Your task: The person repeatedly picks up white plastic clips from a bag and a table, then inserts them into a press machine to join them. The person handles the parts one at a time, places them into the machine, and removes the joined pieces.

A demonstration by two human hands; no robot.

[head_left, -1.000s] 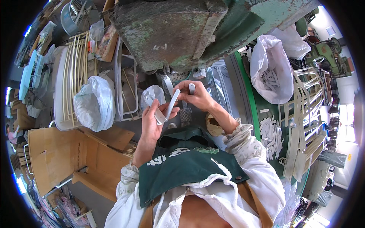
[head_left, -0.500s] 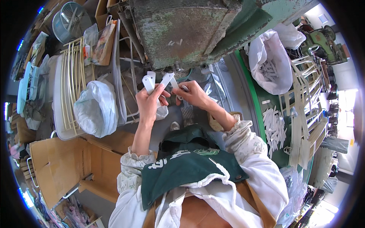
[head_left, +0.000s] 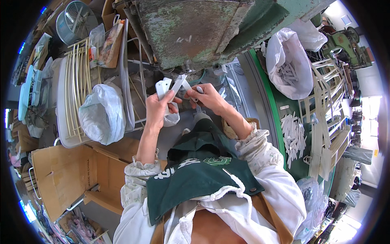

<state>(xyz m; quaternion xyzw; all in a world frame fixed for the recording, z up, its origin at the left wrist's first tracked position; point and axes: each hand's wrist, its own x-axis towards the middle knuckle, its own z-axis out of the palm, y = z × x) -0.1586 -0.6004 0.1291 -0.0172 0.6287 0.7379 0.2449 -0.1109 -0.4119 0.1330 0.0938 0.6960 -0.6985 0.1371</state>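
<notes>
In front of the green machine, my left hand [head_left: 155, 110] is closed around several flat white strips [head_left: 162, 86] with rounded ends and small holes. Another white strip [head_left: 178, 83] slants up from its thumb and fingertips toward the right. Its upper end meets a white strip [head_left: 186, 84] pinched in my right hand [head_left: 210, 100]; whether the two are joined I cannot tell. A small greyish piece [head_left: 200, 90] also shows at my right hand's fingers. Under my left hand hangs a white rounded object [head_left: 171, 119], partly hidden.
The worn green machine [head_left: 191, 34] stands just beyond my hands. At left are a white bag [head_left: 102, 116], long pale rods [head_left: 77, 89] and an open cardboard box [head_left: 65, 179]. On the green-edged table at right lie loose white strips [head_left: 293, 136] and a white sack [head_left: 288, 61] holding more.
My dark-trousered leg has come forward below my hands, with the foot now under my right hand. Both hands keep their strips in nearly the same place, with only a slight shift.
</notes>
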